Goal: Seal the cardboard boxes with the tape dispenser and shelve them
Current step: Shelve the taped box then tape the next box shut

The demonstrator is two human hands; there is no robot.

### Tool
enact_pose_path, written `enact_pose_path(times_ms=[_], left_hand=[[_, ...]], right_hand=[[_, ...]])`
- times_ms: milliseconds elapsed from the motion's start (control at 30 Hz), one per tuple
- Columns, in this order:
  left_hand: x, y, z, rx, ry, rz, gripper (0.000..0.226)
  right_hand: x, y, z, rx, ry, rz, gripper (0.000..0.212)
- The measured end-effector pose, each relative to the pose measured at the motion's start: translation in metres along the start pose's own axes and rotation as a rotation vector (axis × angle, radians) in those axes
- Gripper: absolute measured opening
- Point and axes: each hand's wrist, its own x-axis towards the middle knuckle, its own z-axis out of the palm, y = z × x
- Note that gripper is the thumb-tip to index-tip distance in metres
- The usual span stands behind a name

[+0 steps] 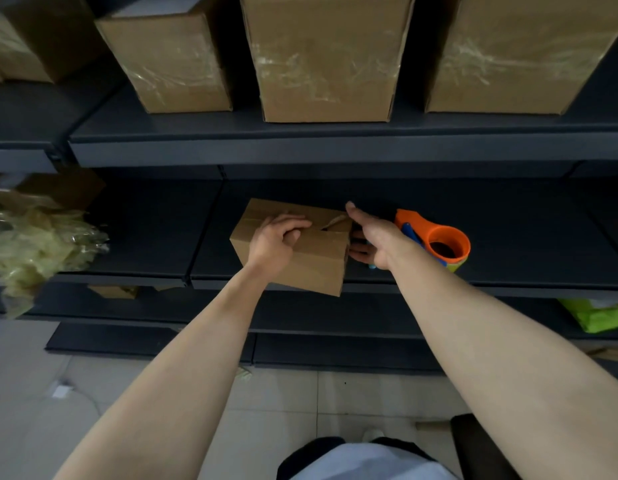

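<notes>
A small cardboard box [311,258] sits on the middle shelf [508,251] of a dark metal rack, turned at an angle, with its near corner reaching past the shelf's front edge. The left hand [276,239] lies on the box's top with its fingers curled in over the flap seam; I cannot tell whether they pinch anything there. The right hand [371,237] is released and flat against the box's right end, thumb raised and fingers straight along the side. Just beside that hand, on the same shelf, lies the orange tape dispenser [442,242]. On the upper shelf [231,147] stand larger cardboard boxes [325,60] in a row, with clear tape across their fronts. A crumpled wad of clear tape [37,244] is at the left, and a green packet [598,318] lies on a lower shelf at the right
</notes>
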Motion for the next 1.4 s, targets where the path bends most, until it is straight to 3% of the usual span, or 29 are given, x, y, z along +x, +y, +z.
enact_pose_path(times_ms=[200, 333, 433, 567, 667, 833, 967, 1133, 1233, 1300, 1400], left_hand=[[0.002, 0.002, 0.006, 0.017, 0.023, -0.039, 0.037], [0.000, 0.006, 0.010, 0.101, 0.023, -0.030, 0.048], [-0.001, 0.006, 0.010, 0.105, 0.008, -0.049, 0.044], [0.005, 0.021, 0.011, 0.137, -0.018, -0.122, 0.014], [0.009, 0.026, 0.018, 0.248, -0.013, -0.158, 0.026], [0.010, 0.028, 0.021, 0.240, 0.039, -0.179, 0.022], [0.014, 0.035, 0.030, 0.365, 0.045, -0.213, 0.033], [0.014, 0.034, 0.030, 0.373, 0.015, -0.227, 0.034], [0.016, 0.036, 0.029, 0.380, 0.010, -0.234, 0.033], [0.015, 0.036, 0.028, 0.388, 0.008, -0.231, 0.031], [0.014, 0.037, 0.027, 0.363, 0.009, -0.239, 0.028]], right_hand=[[0.003, 0.010, -0.005, 0.025, -0.079, -0.032, 0.039], [0.006, 0.014, -0.007, 0.023, -0.097, -0.079, 0.018], [0.005, 0.014, -0.007, -0.013, -0.064, -0.140, 0.028], [-0.002, 0.014, -0.003, 0.002, -0.044, -0.158, 0.030], [-0.006, 0.023, -0.003, -0.004, -0.119, -0.166, 0.043], [-0.006, 0.033, 0.001, -0.106, -0.075, -0.305, 0.061], [-0.006, 0.033, 0.001, -0.099, -0.078, -0.257, 0.061], [-0.008, 0.030, 0.003, -0.356, -0.025, -0.353, 0.060], [-0.011, 0.026, 0.002, -0.300, -0.054, -0.335, 0.055], [-0.013, 0.027, -0.007, -0.287, 0.023, -0.401, 0.050], [-0.012, 0.030, -0.034, -0.494, 0.451, -0.508, 0.035]])
